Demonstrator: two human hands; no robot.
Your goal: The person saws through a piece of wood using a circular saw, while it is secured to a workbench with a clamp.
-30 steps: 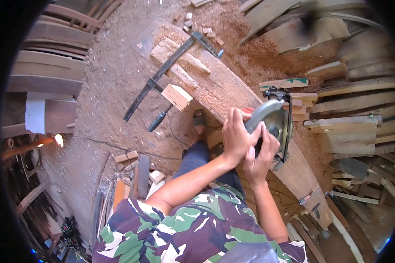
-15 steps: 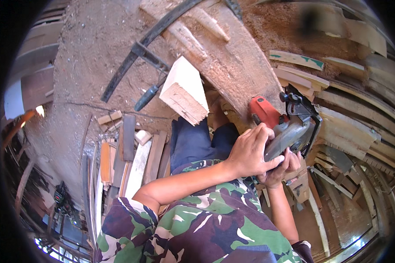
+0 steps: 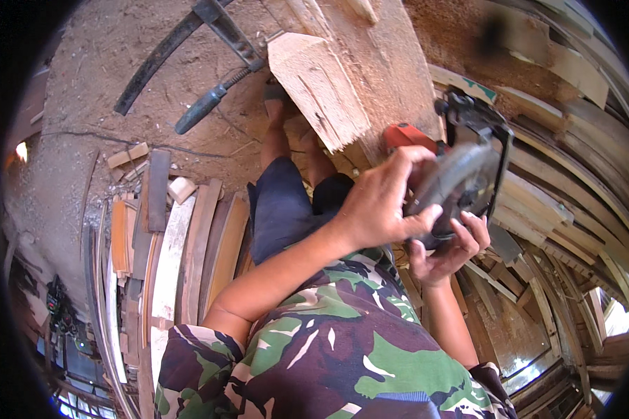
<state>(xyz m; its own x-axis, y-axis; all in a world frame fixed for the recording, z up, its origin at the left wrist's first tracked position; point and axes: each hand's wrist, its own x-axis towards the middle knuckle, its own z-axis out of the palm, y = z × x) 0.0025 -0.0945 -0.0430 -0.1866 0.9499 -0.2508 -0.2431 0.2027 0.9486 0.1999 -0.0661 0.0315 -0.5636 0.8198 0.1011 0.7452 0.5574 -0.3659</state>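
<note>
A bar clamp [image 3: 203, 108] and rough timber block [image 3: 321, 91], partly hiding the dusty plank [image 3: 395, 66], stood left of the circular saw [image 3: 461, 174]; boards [image 3: 566, 185] lay right. The saw's black base plate [image 3: 503, 150] ran lengthwise near to far beside its rounded grey guard [image 3: 440, 183]. The left hand [image 3: 383, 199] clasped the guard; the right hand [image 3: 451, 255] curled at its near edge, contact unclear.

Circular saw [image 3: 461, 167]: red-orange housing [image 3: 407, 136], grey guard [image 3: 446, 183], black base plate [image 3: 483, 117]. Clamp [image 3: 162, 59]: dark grey bar, blue-grey handle [image 3: 201, 109]. Wood block [image 3: 319, 91]: pale tan, dark streaks. Shirt [image 3: 328, 342]: camouflage pattern in green, purple-brown and cream. Shorts [image 3: 283, 202]: navy blue. Short offcut [image 3: 119, 234]: orange. Narrow board [image 3: 171, 251]: off-white.
</note>
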